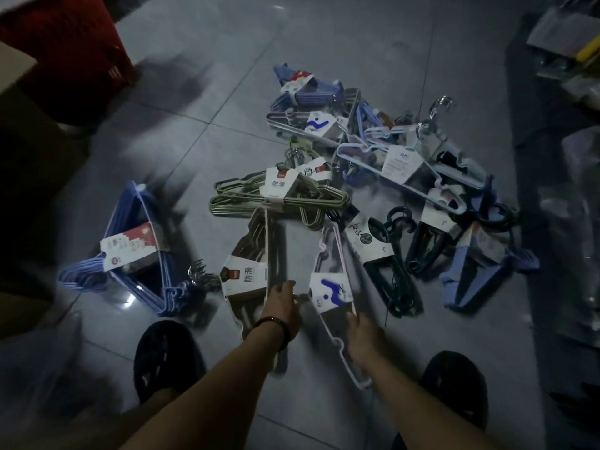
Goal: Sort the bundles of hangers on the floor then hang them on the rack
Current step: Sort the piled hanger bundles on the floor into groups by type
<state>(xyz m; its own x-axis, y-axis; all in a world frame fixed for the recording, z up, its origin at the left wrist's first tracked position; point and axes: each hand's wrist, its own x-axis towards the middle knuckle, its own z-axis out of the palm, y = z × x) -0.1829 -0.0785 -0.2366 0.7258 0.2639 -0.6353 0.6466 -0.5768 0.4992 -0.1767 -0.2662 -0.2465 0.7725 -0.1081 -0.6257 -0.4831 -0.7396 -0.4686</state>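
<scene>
White bundle (329, 295) between brown bundle (246, 277) and teal bundle (383, 264)

both hands reach down to the tiled floor (201, 102). the right hand (362, 334) grips the rim of a white hanger bundle (331, 295) with a blue-marked label. the left hand (282, 303) lies between it and a beige bundle (245, 277); its grip is too blurred to tell. a blue bundle (130, 251) lies apart, to the left. beyond, a green bundle (279, 193) fronts a mixed pile (402, 164).
</scene>
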